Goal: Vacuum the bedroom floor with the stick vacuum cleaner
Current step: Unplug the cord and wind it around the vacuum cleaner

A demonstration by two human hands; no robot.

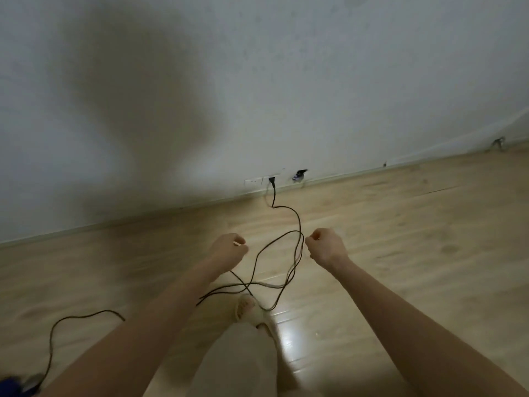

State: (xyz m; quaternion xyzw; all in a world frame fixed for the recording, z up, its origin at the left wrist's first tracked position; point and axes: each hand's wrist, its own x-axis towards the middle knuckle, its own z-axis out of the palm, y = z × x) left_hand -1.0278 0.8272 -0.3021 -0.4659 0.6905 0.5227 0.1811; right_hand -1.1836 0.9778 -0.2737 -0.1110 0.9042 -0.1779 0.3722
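A black power cord [299,224] runs from a plug [272,183] in a white wall socket down onto the wooden floor [400,224], where it lies in loose loops between my arms. It trails off left to a blurred blue and grey object [20,382] at the bottom left corner, cut off by the frame edge. My left hand [229,249] is held out over the floor with curled fingers and nothing seen in it. My right hand [326,245] is a fist just right of the cord loop, apart from it.
The white wall [286,81] and skirting board run across the view. A second socket plate [253,181] and a dark hole with wires [299,174] sit beside the plug. My slippered foot [246,308] stands among the cord loops. A small metal object [499,143] lies far right.
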